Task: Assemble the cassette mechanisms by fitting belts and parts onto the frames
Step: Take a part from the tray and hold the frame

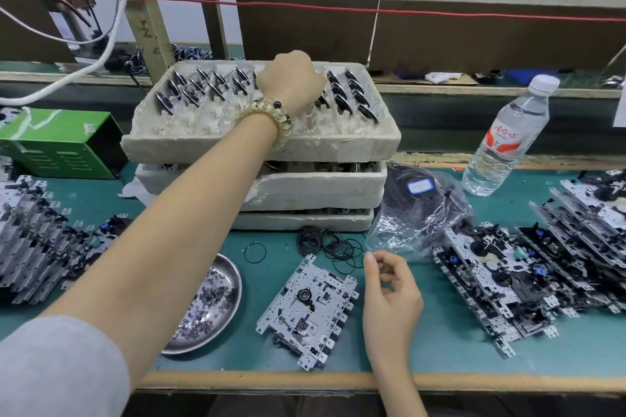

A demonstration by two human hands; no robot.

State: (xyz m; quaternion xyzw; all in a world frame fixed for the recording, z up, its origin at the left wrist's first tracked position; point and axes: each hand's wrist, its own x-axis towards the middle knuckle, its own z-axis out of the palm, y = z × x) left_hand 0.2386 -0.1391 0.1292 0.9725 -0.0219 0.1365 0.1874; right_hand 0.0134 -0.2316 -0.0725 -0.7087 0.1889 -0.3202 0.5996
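Lying flat and askew on the green mat (pixel 440 342) in front of the person, the bare metal frame (pixel 306 310) had its far corner near the loose belts (pixel 330 245). It looked like thin stamped plate: light and stiff, with sharp tabs along one side and small levers on its face that would probably bend. The plain long edges seemed the safest place to hold it.

The belts, a tangle of thin black loops, would likely be soft, stretchy and nearly weightless. They would tend to cling together, so each was best pinched out singly between thumb and forefinger. One stray belt (pixel 255 252) lay apart, left of the pile.

The right hand (pixel 389 288) hovered just beside the frame's right edge, near the pile. Its fingers were curled and the thumb was close to the forefinger, but whether a belt was pinched there could not be told.

Farther back, the left hand (pixel 291 81) reached into the top foam tray (pixel 237 142) among the flywheels (pixel 352 95), black discs on thin pins standing in slots. Its fingers were hidden behind the back of the hand, so their state could not be told. The discs looked smooth and dense for their size, better lifted by the rim than by the slender pin.

A steel dish (pixel 233 284) of small washers (pixel 206 308) sat just left of the frame. A crumpled plastic bag (pixel 416 213) lay beyond the right hand, and stacked mechanisms (pixel 508 281) filled the mat at the right.
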